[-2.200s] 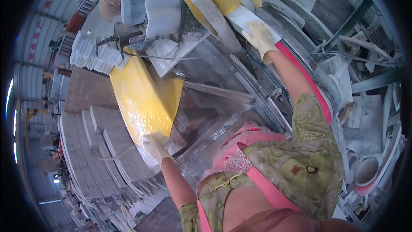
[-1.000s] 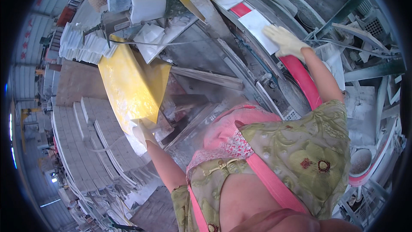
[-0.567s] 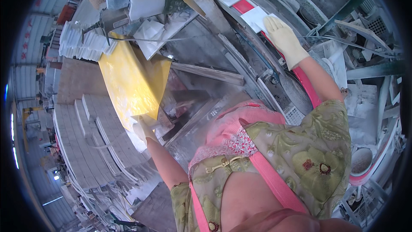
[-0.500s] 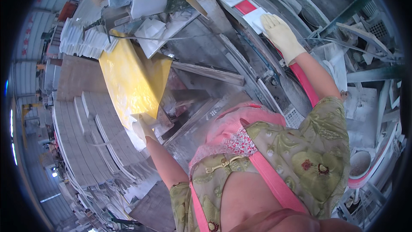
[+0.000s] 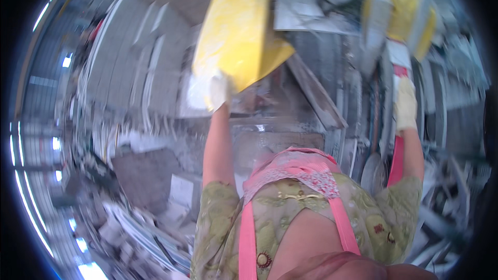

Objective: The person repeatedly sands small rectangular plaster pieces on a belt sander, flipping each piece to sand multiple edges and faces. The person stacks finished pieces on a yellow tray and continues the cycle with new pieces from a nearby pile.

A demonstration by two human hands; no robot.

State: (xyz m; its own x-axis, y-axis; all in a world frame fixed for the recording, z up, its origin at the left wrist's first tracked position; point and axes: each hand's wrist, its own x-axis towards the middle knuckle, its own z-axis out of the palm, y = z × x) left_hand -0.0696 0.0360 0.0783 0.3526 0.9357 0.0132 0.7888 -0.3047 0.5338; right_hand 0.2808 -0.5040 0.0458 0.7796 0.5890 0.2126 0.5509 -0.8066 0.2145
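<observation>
Head view shows a person's two gloved hands, with some motion blur. Left hand point(image 5: 219, 91) is left of centre, at the lower edge of a glossy yellow sheet point(image 5: 233, 31), beside a whitish patch point(image 5: 196, 93); blur hides the fingers, so whether they are clamped or apart cannot be told. Right hand point(image 5: 406, 105) lies at right over a narrow red strip point(image 5: 396, 161), fingers extended toward the top of the frame; whether it grips anything beneath cannot be told. A white tile point(image 5: 398, 52) is on the strip just above the fingertips, with a band of red between. A second yellow sheet point(image 5: 402, 13) hangs at upper right, near the tile. Grey slabs point(image 5: 116, 57) stand in rows at upper left. White flat pieces point(image 5: 298, 13) lie at upper centre, right of the first yellow sheet. A plank point(image 5: 316, 91) slants between the hands. The person wears a pink apron point(image 5: 290, 168).
</observation>
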